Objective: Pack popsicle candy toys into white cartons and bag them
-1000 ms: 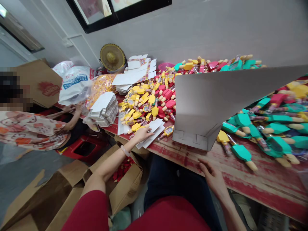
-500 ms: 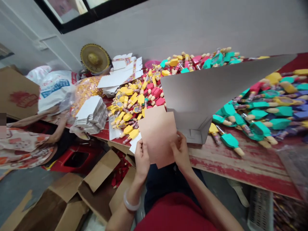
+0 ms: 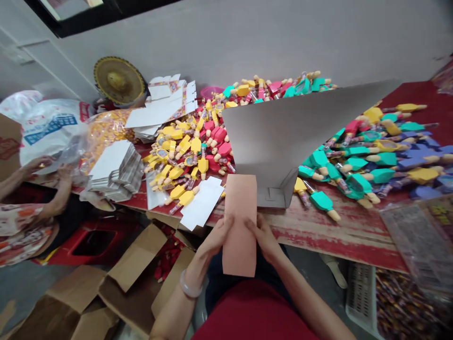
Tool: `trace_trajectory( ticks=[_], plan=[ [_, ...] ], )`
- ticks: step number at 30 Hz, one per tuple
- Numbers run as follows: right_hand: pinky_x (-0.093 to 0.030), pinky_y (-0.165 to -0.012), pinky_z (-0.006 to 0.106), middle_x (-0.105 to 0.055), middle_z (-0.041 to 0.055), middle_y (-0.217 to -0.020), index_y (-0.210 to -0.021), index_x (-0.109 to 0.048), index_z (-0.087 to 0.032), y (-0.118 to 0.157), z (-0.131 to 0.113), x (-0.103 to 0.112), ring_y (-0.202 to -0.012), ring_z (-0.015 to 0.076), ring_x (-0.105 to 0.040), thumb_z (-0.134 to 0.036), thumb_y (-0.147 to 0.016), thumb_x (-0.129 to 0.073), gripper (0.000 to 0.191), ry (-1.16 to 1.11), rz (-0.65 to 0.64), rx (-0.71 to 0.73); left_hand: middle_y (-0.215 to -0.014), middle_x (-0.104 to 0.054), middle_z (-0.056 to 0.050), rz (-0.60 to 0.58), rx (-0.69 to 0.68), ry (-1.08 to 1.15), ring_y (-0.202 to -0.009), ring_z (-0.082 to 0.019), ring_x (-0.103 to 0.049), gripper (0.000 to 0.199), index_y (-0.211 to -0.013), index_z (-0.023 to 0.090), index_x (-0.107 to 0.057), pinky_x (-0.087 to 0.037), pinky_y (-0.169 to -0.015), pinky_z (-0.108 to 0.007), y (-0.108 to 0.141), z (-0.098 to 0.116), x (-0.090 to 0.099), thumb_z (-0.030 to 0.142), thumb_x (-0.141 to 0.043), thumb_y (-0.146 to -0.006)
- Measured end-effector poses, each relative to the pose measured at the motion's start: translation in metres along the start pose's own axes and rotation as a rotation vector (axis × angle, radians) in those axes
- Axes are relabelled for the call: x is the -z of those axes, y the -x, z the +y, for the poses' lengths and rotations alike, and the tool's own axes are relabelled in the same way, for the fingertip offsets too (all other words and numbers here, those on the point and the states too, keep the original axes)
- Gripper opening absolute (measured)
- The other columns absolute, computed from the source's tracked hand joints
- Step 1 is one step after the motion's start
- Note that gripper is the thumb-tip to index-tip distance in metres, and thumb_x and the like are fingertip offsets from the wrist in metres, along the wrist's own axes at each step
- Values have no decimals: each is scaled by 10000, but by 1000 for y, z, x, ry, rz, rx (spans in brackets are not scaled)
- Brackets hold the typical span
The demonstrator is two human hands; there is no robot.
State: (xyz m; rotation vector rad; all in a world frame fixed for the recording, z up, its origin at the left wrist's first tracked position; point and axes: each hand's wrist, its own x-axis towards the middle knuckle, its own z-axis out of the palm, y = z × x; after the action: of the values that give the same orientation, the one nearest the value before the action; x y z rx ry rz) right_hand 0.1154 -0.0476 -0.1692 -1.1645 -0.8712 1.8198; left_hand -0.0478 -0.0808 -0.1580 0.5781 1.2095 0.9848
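Note:
Between my two hands is a pinkish-brown cardboard piece [image 3: 239, 250], tall and narrow, held upright above the table's front edge. My left hand [image 3: 218, 233] grips its left edge with the thumb on the near face. On the opposite edge my right hand [image 3: 264, 236] pinches it the same way; the fingers behind are partly hidden. Just beyond stands a grey cardboard display box [image 3: 265, 141] with a tall slanted wall. A flat white card [image 3: 202, 203] lies left of the piece, beside a heap of yellow and red candy toys [image 3: 184, 151].
Green and purple toys [image 3: 357, 163] cover the table's right side. Stacked folded cartons [image 3: 115, 170] and a bag of orange pieces [image 3: 106, 130] stand at left, near another person's hands [image 3: 63, 177]. Open brown boxes [image 3: 138, 293] and a crate [image 3: 361, 297] sit on the floor.
The cardboard piece was wide and stepped in outline; now it shows as a narrow rectangle, with my hands closer together. The view has shifted, revealing more of the white card.

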Motion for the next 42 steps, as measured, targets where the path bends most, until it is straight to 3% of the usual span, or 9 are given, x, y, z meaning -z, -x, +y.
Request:
trace_trajectory(
  ticks=[11,14,18,22,25,29,33,38,42],
  plan=[
    [-552,-930,450,-689,116,-1212,-1308,-546,-238,-13,-4,34,-1071,272,-664,-613,-769,-751,688,160,208,235,-998,-779,-171,-97,-19,-189,-922,-279,-730,864,-1012,80,-751,-560,-837,-360,-5,-1,-14,885,-611,-733],
    [-534,-966,468,-608,161,-1375,-1423,-492,-222,-16,-18,45,-1178,284,-622,-590,-819,-708,739,391,382,479,-888,-773,-92,-196,-24,-450,-844,-244,-702,728,-959,132,-754,-538,-761,-325,-3,9,-11,822,-574,-814],
    [-507,-978,479,-707,141,-1227,-1222,-689,-213,-19,-52,60,-1148,319,-633,-583,-799,-723,563,786,257,566,-784,-737,-48,-352,-33,-927,-802,-249,-689,534,-846,178,-752,-526,-762,-333,-4,25,-4,675,-566,-895],
    [-526,-770,391,-731,82,-885,-996,-696,-193,-20,-61,76,-835,261,-667,-676,-750,-743,544,577,441,383,-1306,-696,-135,90,-300,-913,-1297,-362,-586,547,-1225,209,-715,-461,-1081,-465,-15,19,3,539,-756,-790],
    [-515,-810,376,-716,80,-984,-1100,-618,-192,-21,-50,84,-896,238,-661,-700,-774,-719,612,258,618,436,-1537,-523,-171,432,-360,-574,-1466,-352,-440,830,-1470,195,-519,-359,-1204,-506,-24,4,4,483,-814,-750],
    [-463,-931,393,-663,72,-1049,-1030,-596,-199,-19,-41,85,-1011,235,-609,-720,-907,-538,538,412,649,586,-1394,-649,-155,267,-256,-147,-1288,-310,-618,810,-1401,180,-552,-484,-1114,-458,-27,2,-5,522,-844,-727],
    [-446,-958,413,-631,69,-996,-908,-600,-216,-24,-53,88,-990,237,-569,-696,-997,-358,545,667,558,655,-1254,-718,-147,33,-247,-316,-1180,-324,-669,654,-1231,161,-693,-503,-1083,-474,-36,28,-12,515,-863,-708],
    [-512,-884,405,-679,94,-1061,-1012,-690,-219,-41,-58,103,-940,242,-611,-702,-974,-427,551,692,492,587,-1356,-641,-161,307,-539,-742,-1272,-349,-595,775,-1397,189,-616,-454,-1110,-482,-68,41,-11,348,-884,-688],
    [-562,-767,400,-719,87,-965,-1003,-722,-183,-53,-42,118,-792,229,-641,-772,-874,-533,632,530,546,484,-1290,-697,-127,278,-480,-676,-1133,-279,-669,663,-1452,201,-570,-507,-1012,-403,-78,20,-9,427,-739,-852]
  ],
)
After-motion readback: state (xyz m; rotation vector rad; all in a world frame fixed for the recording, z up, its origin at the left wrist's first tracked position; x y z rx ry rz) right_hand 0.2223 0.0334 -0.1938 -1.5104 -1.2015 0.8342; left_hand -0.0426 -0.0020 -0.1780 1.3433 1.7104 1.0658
